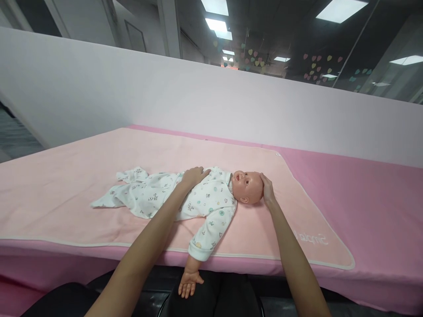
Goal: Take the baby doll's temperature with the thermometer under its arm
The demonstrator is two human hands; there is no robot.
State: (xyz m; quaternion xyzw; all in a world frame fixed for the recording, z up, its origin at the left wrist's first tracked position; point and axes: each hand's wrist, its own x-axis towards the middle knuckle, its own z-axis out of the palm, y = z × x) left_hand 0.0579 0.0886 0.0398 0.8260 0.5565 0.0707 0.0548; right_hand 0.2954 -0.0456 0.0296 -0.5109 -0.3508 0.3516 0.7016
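A baby doll (pixel 248 188) lies on its back on a peach mat (pixel 99 152), its head to the right. It wears a white printed sleepsuit (pixel 205 198), and the legs look flat and loose. My left hand (pixel 194 177) rests flat on the doll's belly and chest, fingers stretched out. Against the crown of the doll's head my right hand (pixel 268 188) is laid, lightly curved; some of its fingers are hidden behind the head. The doll's near arm hangs over the front edge, with its bare hand (pixel 191 279) above my lap.
Pink fabric (pixel 363 207) covers the table beneath the mat. A white partition (pixel 198 97) runs along the back and left side. Behind it is a dark glass window (pixel 280 44) with heart stickers and reflected ceiling lights. My dark-clothed legs (pixel 228 295) are at the front edge.
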